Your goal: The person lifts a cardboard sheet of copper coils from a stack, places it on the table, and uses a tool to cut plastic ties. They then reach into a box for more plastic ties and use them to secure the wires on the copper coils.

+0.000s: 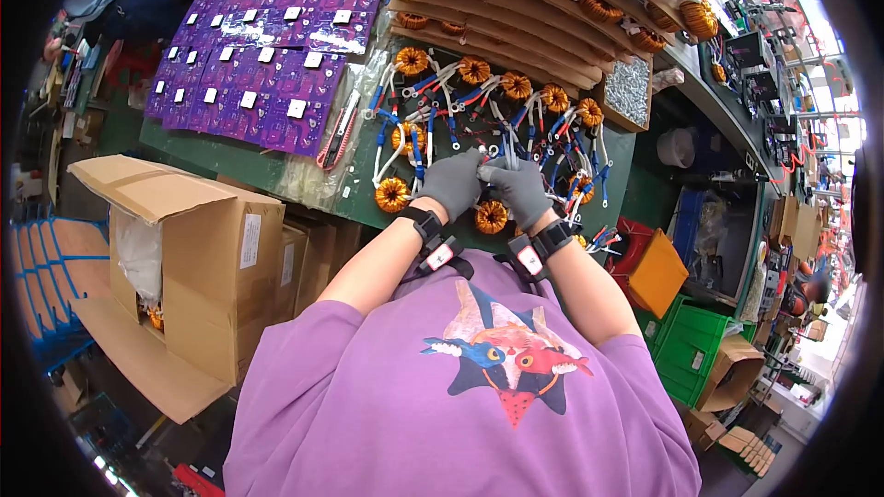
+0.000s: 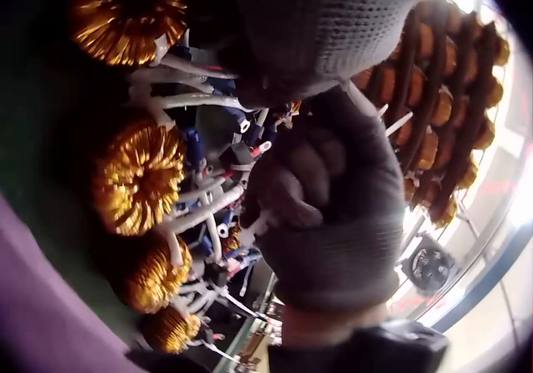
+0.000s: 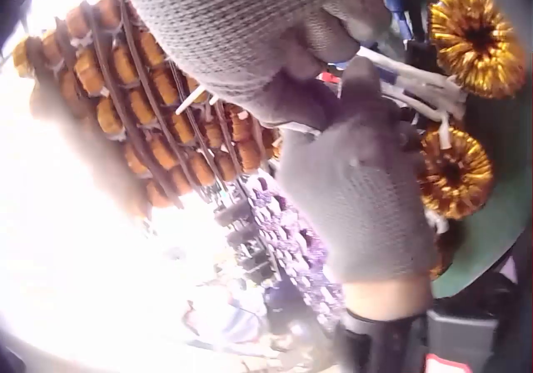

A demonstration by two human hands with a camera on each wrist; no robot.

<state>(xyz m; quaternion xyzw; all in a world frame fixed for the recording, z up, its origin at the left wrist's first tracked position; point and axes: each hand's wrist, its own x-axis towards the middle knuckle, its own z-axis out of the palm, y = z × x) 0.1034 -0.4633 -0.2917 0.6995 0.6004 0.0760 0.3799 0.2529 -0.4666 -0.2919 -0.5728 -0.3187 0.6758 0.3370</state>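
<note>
Both hands wear grey knitted gloves and meet over the green bench among copper-wound toroid coils with white leads. My left hand [image 1: 452,182] has its fingers bent at the white leads [image 3: 416,77], its fingertips partly hidden by the other hand. Close against it, my right hand [image 1: 517,191] curls its fingers round the leads, thumb folded in, as the left wrist view shows. Thin white strips [image 2: 399,123] stick out beyond the hands. Nearest below them in the head view lies a coil [image 1: 491,217]; another coil [image 1: 392,194] sits by the left wrist.
Several coils with blue, red and white terminals ring the hands. Behind stand stacked cardboard layers [image 1: 488,37] of coils. Purple circuit boards [image 1: 267,28] cover the back left, a red-handled cutter knife [image 1: 339,133] beside them. A screw box [image 1: 629,92] stands right; an open carton [image 1: 198,285] left.
</note>
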